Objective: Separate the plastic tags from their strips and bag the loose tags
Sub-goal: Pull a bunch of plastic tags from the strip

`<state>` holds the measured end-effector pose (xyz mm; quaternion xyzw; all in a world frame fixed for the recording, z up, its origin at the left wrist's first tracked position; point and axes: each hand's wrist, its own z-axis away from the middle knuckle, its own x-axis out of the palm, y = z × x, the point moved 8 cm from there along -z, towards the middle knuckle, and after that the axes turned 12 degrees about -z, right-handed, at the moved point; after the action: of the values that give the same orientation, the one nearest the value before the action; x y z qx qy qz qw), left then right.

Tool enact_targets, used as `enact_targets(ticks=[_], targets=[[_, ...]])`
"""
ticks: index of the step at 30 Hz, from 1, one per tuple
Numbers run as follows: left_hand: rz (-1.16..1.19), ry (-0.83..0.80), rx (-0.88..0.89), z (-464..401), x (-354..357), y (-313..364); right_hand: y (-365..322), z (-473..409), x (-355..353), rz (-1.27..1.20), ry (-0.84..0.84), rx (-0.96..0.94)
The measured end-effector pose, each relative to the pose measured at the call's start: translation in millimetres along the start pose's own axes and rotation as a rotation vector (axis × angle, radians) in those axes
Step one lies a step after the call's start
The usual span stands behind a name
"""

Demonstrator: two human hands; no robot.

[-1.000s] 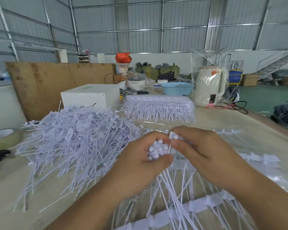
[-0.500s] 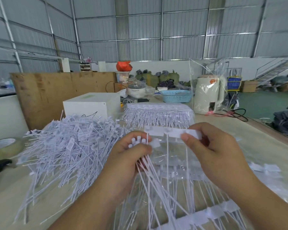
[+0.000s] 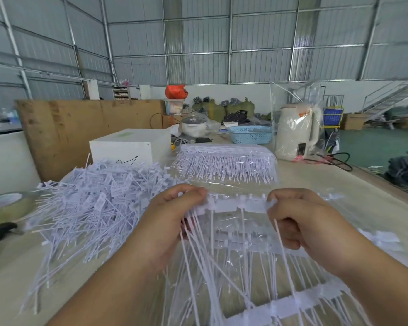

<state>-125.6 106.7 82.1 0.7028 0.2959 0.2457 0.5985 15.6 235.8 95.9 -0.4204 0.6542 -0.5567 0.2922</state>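
White plastic strip (image 3: pixel 237 206) is stretched between both hands above the table (image 3: pixel 339 184): left hand (image 3: pixel 172 222) pinches its left end and grips a bunch of loose tags (image 3: pixel 198 250), right hand (image 3: pixel 299 222) pinches its right end. More strips in clear film (image 3: pixel 257 300) lie under the hands. Pile of loose tags (image 3: pixel 92 203) left, tape roll (image 3: pixel 5 205) at far left. Beyond: bagged strips (image 3: pixel 226 161), white box (image 3: pixel 130 144), blue basket (image 3: pixel 250 134), kettle (image 3: pixel 297 135). Versus half a second back, hands are farther apart and more of the strip shows between them.
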Motion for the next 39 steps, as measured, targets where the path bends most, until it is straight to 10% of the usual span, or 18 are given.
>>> enact_targets(ticks=[10, 17, 26, 35, 39], targets=[[-0.207, -0.363, 0.157, 12.3, 31.6, 3.3, 17.7, -4.6, 3.9, 0.064, -0.090, 0.057], [-0.212, -0.264, 0.167, 9.3, 29.4, -0.8, 24.4, -3.5, 8.0, 0.252, -0.109, 0.098], [0.084, 0.078, 0.130, 8.9, 33.3, -10.7, 11.9, -6.6, -0.9, 0.040, 0.367, -0.197], [-0.060, -0.298, 0.112, 14.8, 32.2, 4.1, 19.9, -0.6, 20.6, 0.230, -0.265, 0.066], [-0.032, -0.198, 0.113, 14.6, 33.5, 4.4, 14.0, -4.2, 18.6, 0.193, -0.095, -0.002]])
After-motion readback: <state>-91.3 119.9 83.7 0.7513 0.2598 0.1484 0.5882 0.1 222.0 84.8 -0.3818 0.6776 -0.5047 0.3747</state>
